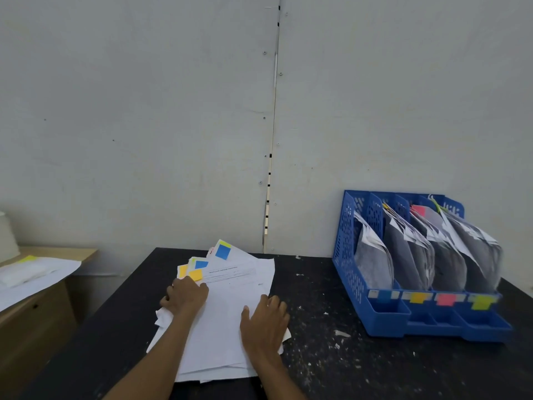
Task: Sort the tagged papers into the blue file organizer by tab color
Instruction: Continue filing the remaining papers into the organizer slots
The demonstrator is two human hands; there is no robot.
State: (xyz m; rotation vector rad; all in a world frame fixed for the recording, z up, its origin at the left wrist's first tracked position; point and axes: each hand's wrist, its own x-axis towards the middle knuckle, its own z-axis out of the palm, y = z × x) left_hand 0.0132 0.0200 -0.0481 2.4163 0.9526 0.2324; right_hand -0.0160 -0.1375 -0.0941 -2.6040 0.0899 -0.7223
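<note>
At about 9 o'clock a low wooden cabinet (pixel 43 298) holds some white sheets (pixel 31 272) with a yellow-green tab on top. Next comes the black table (pixel 360 356), dusty with small white bits. On it, near 6 o'clock, lies a loose pile of tagged papers (pixel 227 321), fanned out, with orange, blue and yellow-green tabs sticking out at the far left corner. The left hand (pixel 186 295) lies flat on the pile's left edge, fingers spread and open, its tips just beside an orange tab (pixel 195 275). The right hand (pixel 264 321) also lies open and flat, on the pile's right edge, holding nothing. Over at 3 o'clock stands the blue file organizer (pixel 349 272), against the wall, well apart from the pile. Its four slots already hold leaning papers. Along its front sit a blue, orange, pink and yellow-green label, though this part looks blurry, so the colors may be slightly off.
</note>
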